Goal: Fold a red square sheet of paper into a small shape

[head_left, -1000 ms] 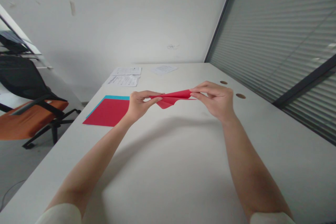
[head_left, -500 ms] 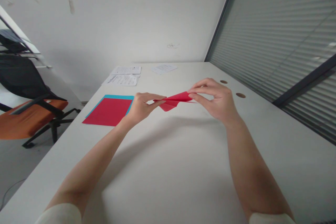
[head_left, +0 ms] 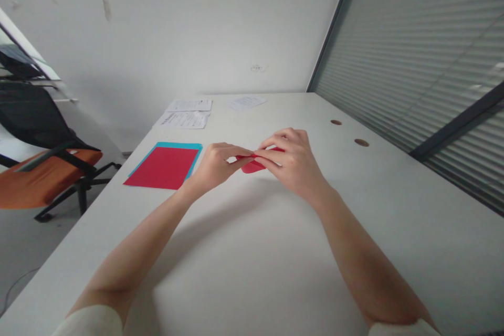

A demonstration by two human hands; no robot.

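Observation:
A folded piece of red paper [head_left: 253, 167] is held up above the white table, between my two hands. My left hand [head_left: 219, 166] pinches its left part between thumb and fingers. From the right, my right hand [head_left: 290, 159] grips the paper close by, the fingertips of both hands almost meeting at its middle. Much of the paper is hidden behind my right fingers, so its full folded shape cannot be made out. Left of my left hand, a flat red sheet [head_left: 163, 167] lies over a blue sheet [head_left: 179, 145] on the table.
Printed papers [head_left: 185, 119] lie at the far left of the white table [head_left: 252, 262], with another printed sheet [head_left: 247, 102] near the wall. Two round holes, one of them this cable hole [head_left: 361, 143], are at the right. An orange-seated chair [head_left: 47, 178] stands left; blinds [head_left: 417, 58] line the right side.
My right hand has moved left along the red paper, closer to my left hand, and now covers more of it. My left hand stays nearly in place, still pinching.

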